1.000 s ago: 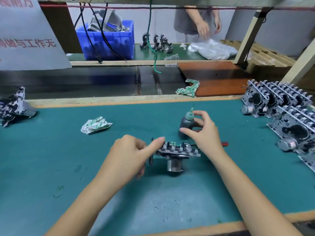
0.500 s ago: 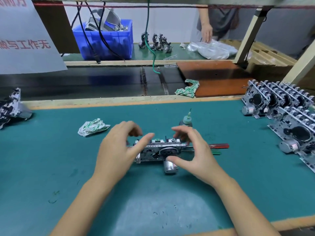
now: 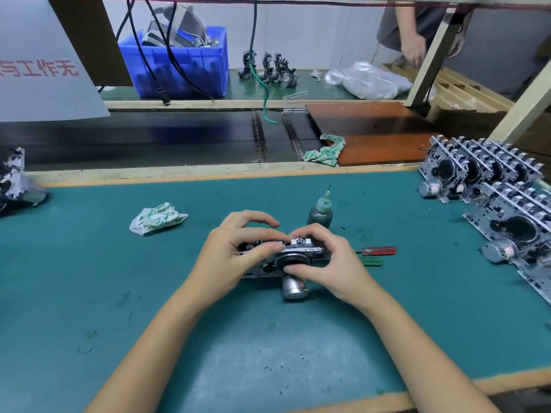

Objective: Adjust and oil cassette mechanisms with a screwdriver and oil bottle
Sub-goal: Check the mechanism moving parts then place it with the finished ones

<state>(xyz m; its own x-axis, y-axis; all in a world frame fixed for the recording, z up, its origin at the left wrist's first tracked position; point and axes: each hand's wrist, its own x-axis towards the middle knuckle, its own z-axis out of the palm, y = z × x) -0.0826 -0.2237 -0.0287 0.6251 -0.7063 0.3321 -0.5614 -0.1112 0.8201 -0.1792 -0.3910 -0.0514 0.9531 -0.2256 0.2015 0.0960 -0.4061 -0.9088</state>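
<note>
Since a moment ago we have closed both hands in on the cassette mechanism (image 3: 286, 257) on the green mat (image 3: 89, 278). Our left hand (image 3: 235, 254) and right hand (image 3: 331, 260) curl round it, so it looks ready for fixing. Just behind stands the oil bottle (image 3: 320, 214), with the red screwdriver (image 3: 378, 251) lying untouched beside us.

We see teal counter (image 3: 89, 263) with pale wood edge. Crumpled rag (image 3: 156, 217) – white with green print; second rag (image 3: 328, 150) same pattern. Oil bottle (image 3: 320, 214) dark grey, green cap. Screwdrivers – one red handle (image 3: 380, 251), one green handle (image 3: 371, 262). Cassette mechanism (image 3: 286, 251) silver and black. Crate (image 3: 179, 67) blue. Board (image 3: 372, 135) reddish brown. Sign (image 3: 38, 64) white, red characters.
</note>
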